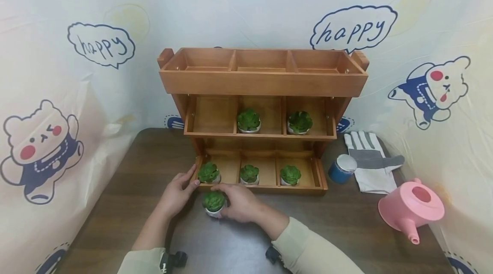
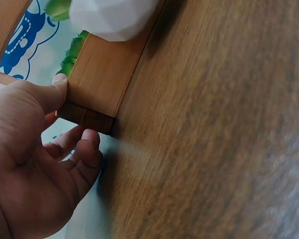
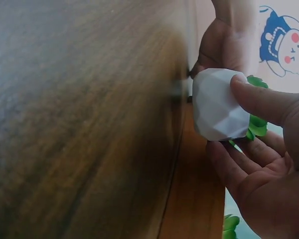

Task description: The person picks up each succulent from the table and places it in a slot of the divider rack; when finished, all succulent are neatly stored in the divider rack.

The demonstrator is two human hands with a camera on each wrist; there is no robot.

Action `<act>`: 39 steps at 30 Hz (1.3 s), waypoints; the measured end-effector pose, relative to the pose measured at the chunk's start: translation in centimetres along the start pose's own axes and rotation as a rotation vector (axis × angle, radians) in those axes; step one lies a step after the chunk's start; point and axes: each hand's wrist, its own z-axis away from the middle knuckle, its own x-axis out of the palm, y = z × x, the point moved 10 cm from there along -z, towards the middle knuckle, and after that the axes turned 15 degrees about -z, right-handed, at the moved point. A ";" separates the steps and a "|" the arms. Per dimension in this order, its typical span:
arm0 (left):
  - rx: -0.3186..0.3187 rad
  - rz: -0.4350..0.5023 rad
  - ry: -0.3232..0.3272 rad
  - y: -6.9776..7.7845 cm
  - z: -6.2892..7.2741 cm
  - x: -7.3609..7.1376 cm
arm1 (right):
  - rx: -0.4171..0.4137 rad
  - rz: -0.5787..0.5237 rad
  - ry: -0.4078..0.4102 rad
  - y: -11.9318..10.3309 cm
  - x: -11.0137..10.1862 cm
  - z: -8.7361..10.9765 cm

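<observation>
My right hand (image 1: 240, 203) pinches a small potted succulent (image 1: 213, 202) by its white faceted pot (image 3: 219, 104), thumb on one side and fingers on the other. It is held above the table, in front of the bottom tier. At that tier's left front corner, my left hand (image 1: 177, 192) grips the wooden plant shelf (image 1: 263, 84), thumb at the front and fingers round the side. The bottom tier holds a succulent in each compartment: left (image 1: 209, 173), middle (image 1: 249, 174) and right (image 1: 290, 175). On the middle tier, succulents stand in the middle (image 1: 248, 120) and right (image 1: 299, 122) compartments.
Right of the shelf stand a blue tin with a silver lid (image 1: 342, 168) and a pink watering can (image 1: 411, 207). Grey-and-white gloves (image 1: 371, 162) lie behind them on the dark wooden table (image 1: 115, 218). A printed cloth (image 1: 246, 4) hangs behind the shelf and at both sides.
</observation>
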 end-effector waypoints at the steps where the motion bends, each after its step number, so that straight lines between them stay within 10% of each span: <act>1: 0.001 0.001 0.000 0.0 0.0 0.0 | -0.004 0.002 0.004 -0.2 -0.1 0.0; 39: 0.032 0.029 0.036 0.2 0.1 -0.3 | -0.112 -0.076 0.114 -6.2 -5.7 -0.5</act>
